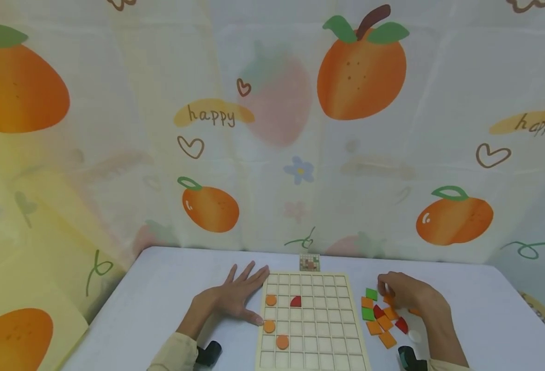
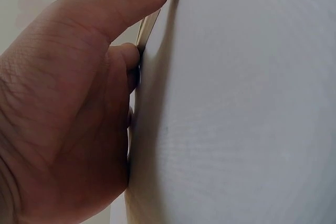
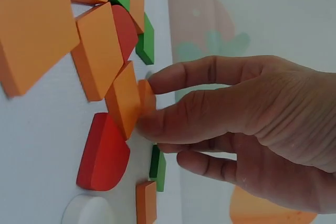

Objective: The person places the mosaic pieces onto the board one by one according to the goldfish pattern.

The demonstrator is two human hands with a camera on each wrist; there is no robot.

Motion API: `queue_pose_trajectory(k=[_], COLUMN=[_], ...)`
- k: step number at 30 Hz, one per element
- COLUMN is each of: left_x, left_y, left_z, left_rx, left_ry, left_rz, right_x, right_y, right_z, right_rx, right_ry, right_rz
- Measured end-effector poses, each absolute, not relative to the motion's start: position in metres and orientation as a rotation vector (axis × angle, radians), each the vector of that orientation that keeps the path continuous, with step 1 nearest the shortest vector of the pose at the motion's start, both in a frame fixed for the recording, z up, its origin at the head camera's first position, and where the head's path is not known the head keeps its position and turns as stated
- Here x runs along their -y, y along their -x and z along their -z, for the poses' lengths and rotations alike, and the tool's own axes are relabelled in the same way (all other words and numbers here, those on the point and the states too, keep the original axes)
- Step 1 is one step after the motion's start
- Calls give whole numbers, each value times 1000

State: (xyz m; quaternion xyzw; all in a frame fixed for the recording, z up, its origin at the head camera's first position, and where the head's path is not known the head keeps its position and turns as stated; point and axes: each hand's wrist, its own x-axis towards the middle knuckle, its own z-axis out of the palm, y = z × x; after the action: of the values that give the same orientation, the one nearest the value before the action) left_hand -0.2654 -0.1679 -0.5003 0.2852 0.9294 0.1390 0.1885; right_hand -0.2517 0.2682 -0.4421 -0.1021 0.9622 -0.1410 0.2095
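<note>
A light cloth [image 1: 272, 170] printed with orange fruits, hearts and the word "happy" fills the upper part of the head view, and below it a white table [image 1: 129, 309] reaches to the bottom. At lower centre lies a pale grid board [image 1: 342, 319]. On its left part are three orange discs [image 1: 282, 342], and a red quarter piece [image 1: 295, 301] sits in the same row as the uppermost disc. A small patterned card [image 1: 309, 262] is just beyond the board's far edge.

The left hand [image 1: 235, 298] has its fingers spread, and its thumb touches the left edge of the board.

At lower right, the right hand [image 1: 407, 290] is over a loose group of pieces. In the right wrist view, near the centre, its thumb and a finger pinch an orange piece [image 3: 147, 95]; its full shape is hidden by them. Around it lie orange squares [image 1: 387, 339], green pieces [image 1: 367, 314], red pieces [image 1: 401, 325] and, at lower left of this view, a white round piece [image 3: 88, 211].
</note>
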Motion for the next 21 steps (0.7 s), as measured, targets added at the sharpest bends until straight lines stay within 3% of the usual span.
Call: queue_pose_trajectory(k=[21], left_x=[168], left_y=[267], left_z=[500], left_rx=[-2619], left_ry=[-771], left_rz=[-380], right_x=[-271], right_y=[255], right_z=[440], right_rx=[-2793], right_ry=[322], right_rz=[429])
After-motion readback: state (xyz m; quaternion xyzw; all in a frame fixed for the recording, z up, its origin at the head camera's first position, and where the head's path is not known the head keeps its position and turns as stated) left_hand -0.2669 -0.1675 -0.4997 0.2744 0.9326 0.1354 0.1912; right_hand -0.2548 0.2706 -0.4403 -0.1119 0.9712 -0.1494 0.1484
